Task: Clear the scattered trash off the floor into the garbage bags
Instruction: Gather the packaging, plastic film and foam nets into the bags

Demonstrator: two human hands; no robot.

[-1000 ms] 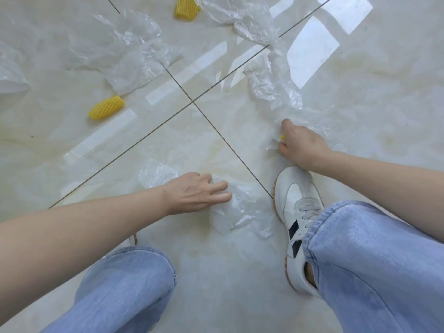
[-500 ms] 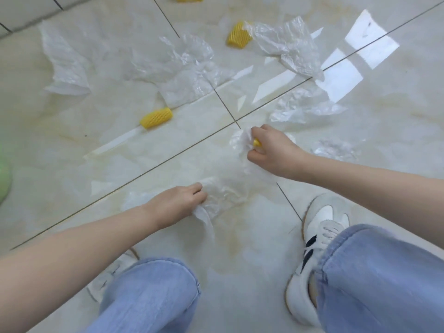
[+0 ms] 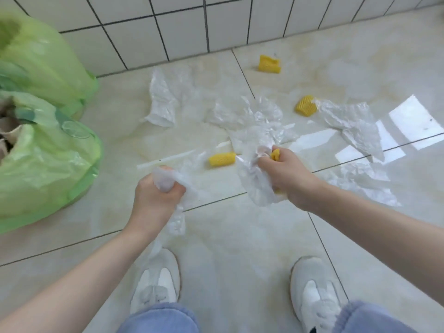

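Clear plastic film fills both hands above the pale tiled floor [image 3: 228, 248]. The left hand [image 3: 153, 200] is a closed fist round a crumpled wad of clear film [image 3: 168, 181], a tail of it hanging down past the wrist. The right hand [image 3: 286, 179] grips another bunch of clear film [image 3: 252, 183] together with a yellow foam net [image 3: 275, 155] that pokes out between thumb and fingers.

More trash lies on the floor beyond the hands. One yellow foam sleeve [image 3: 221, 159] rests just beyond and between them, beside a thin white strip [image 3: 165, 159]. A large crumpled sheet [image 3: 249, 116] sits near the middle of the floor, with a smaller white piece [image 3: 161, 102] nearer the wall. Toward the floor's right edge lie a long wrinkled sheet [image 3: 353, 123] touching a second yellow sleeve [image 3: 305, 106], and another flat sheet [image 3: 360, 181] closer to the right forearm. A third yellow sleeve [image 3: 269, 64] lies near the white tiled wall [image 3: 192, 27].

Two green garbage bags stand at the floor's left edge: the nearer bag [image 3: 48, 164] gapes open at its top, the farther bag [image 3: 40, 58] stands behind it against the wall. White sneakers [image 3: 156, 282] and blue jean hems [image 3: 158, 318] show at the bottom.
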